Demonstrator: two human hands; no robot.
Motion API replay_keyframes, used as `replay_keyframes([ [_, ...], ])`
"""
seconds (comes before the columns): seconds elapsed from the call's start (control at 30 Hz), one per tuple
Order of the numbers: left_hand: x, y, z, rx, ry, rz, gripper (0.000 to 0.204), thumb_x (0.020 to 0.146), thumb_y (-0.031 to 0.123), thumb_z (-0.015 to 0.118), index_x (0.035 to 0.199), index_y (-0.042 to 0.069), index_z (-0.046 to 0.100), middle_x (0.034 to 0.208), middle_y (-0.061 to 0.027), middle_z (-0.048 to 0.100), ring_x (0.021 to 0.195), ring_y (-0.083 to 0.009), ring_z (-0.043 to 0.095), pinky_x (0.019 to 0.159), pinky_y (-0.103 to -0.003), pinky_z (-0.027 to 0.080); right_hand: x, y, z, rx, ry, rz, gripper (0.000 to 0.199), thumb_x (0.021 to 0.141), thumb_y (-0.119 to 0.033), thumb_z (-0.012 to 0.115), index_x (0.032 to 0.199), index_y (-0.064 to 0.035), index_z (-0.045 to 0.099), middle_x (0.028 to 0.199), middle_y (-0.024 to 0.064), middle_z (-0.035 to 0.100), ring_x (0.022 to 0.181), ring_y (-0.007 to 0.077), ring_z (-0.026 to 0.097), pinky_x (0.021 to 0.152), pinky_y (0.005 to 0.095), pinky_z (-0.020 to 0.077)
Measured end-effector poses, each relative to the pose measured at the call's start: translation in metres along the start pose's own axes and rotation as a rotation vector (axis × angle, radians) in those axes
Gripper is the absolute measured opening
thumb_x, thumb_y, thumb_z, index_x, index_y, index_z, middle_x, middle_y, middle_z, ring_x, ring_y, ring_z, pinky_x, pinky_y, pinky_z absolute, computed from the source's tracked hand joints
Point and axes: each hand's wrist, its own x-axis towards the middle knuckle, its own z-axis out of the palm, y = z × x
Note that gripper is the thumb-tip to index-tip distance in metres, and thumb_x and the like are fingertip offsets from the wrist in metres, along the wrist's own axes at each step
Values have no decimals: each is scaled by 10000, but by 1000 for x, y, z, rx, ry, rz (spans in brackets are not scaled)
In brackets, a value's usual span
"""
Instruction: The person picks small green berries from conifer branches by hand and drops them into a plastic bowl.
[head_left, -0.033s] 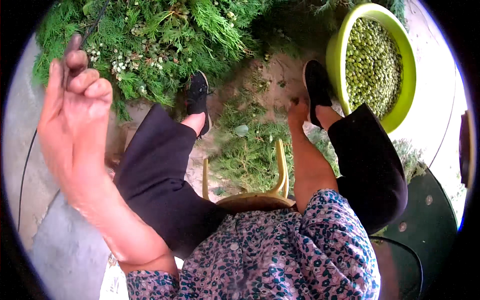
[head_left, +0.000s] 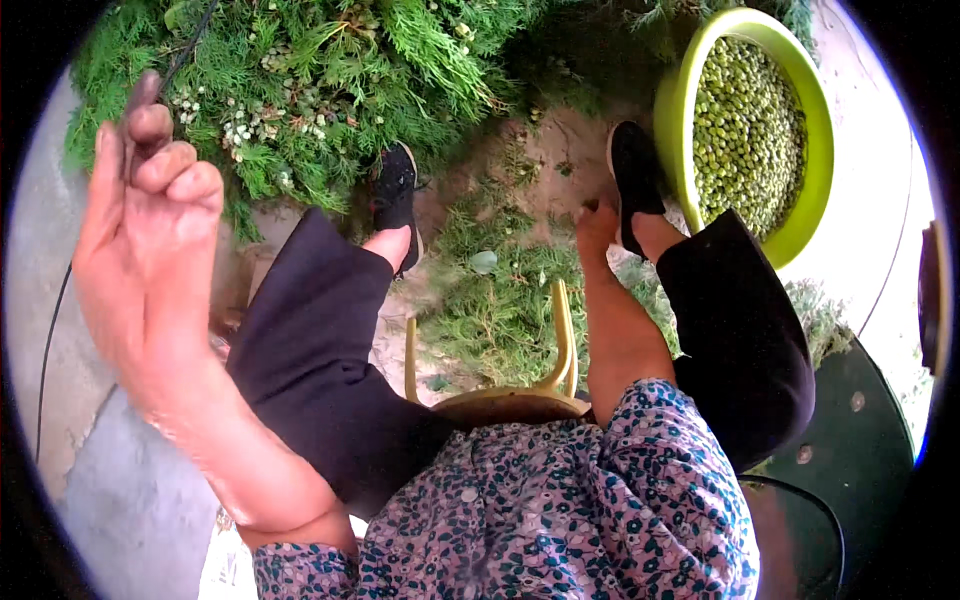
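Observation:
My left hand (head_left: 155, 200) is raised at the left, palm toward me, with the fingers loosely curled and the index finger straighter. Nothing shows in its palm, and its fingertips look dark. Behind it runs a thin black cable (head_left: 190, 48). My right arm reaches down between my knees, and my right hand (head_left: 597, 225) is low beside my right shoe (head_left: 635, 170). Its fingers are small, dark and mostly hidden, so I cannot see whether they hold anything. Right of that shoe stands a lime-green basin (head_left: 680, 130) holding many small green cones (head_left: 745, 130).
A large heap of cut green conifer branches (head_left: 330, 90) with pale cones fills the far left. Loose sprigs (head_left: 500, 300) lie on the ground between my feet. I sit on a yellowish plastic stool (head_left: 562, 340). A dark green board (head_left: 850, 430) and a black cable (head_left: 825, 510) lie at the right.

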Motion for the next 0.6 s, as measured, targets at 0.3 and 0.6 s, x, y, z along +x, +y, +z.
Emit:
replay_keyframes([
  [0.3, 10, 7, 11, 49, 72, -31, 410, 946, 157, 359, 1285, -58, 278, 880, -23, 445, 653, -108, 360, 625, -246, 337, 12, -95, -19, 334, -176, -20, 305, 774, -85, 581, 1066, -2, 551, 959, 211, 573, 889, 344, 549, 713, 430, 447],
  [0.6, 19, 17, 14, 96, 68, -33, 417, 953, 153, 331, 1297, -65, 244, 879, -29, 420, 638, -107, 338, 620, -260, 322, 29, -102, -6, 33, -227, -174, 299, 796, -95, 563, 1090, -38, 552, 1126, 190, 526, 989, 343, 525, 814, 412, 444],
])
